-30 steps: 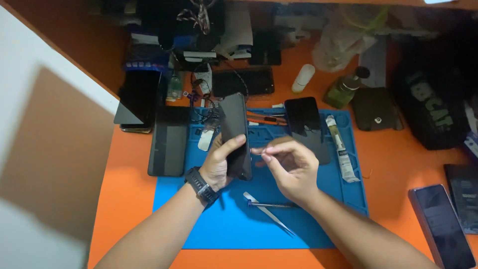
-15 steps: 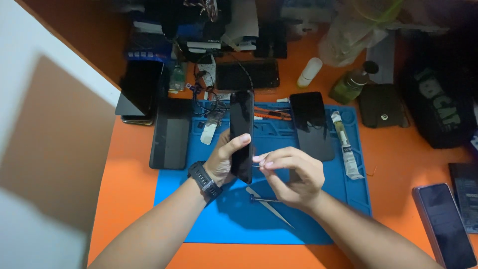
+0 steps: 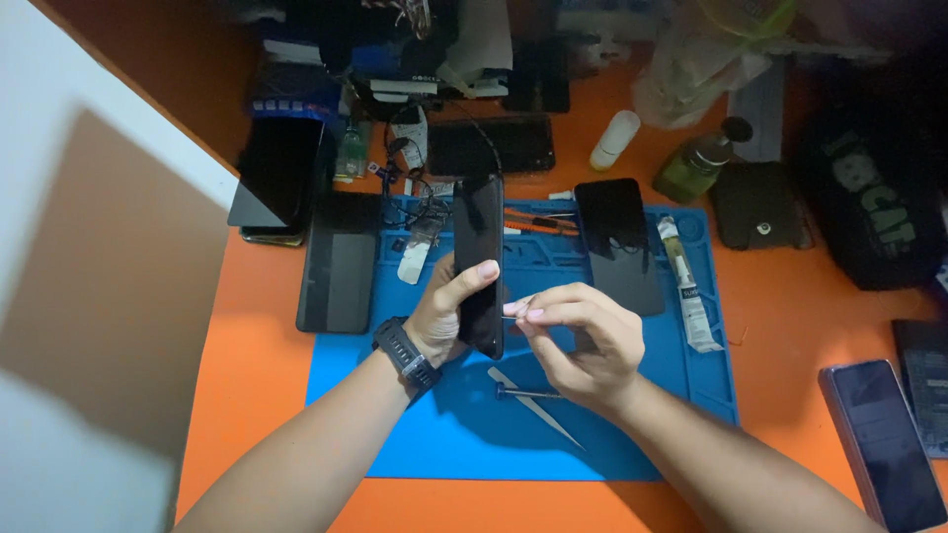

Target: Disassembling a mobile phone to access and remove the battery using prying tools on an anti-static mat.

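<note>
The person holds a black phone (image 3: 480, 259) upright on its edge above the blue work mat (image 3: 425, 434), with the left hand (image 3: 446, 314) wrapped around its lower part; the thumb lies across the dark front and the fingers are behind it. A dark wristwatch (image 3: 405, 353) sits on that wrist. The right hand (image 3: 583, 341) is just beside the phone, its thumb and first fingers pinched tightly together near the phone's right side; something very small seems to be between the fingertips, but I cannot tell what it is. Under the right hand, a pair of metal tweezers (image 3: 538, 413) lies on the mat. A second dark phone (image 3: 619, 242) lies flat on the mat near its far edge, and beside it lies a white tube (image 3: 688, 286). On the orange table (image 3: 790, 326), a black slab (image 3: 338, 259) lies left of the mat, and another phone (image 3: 882, 444) rests at the right edge, well apart from the hands.
</note>
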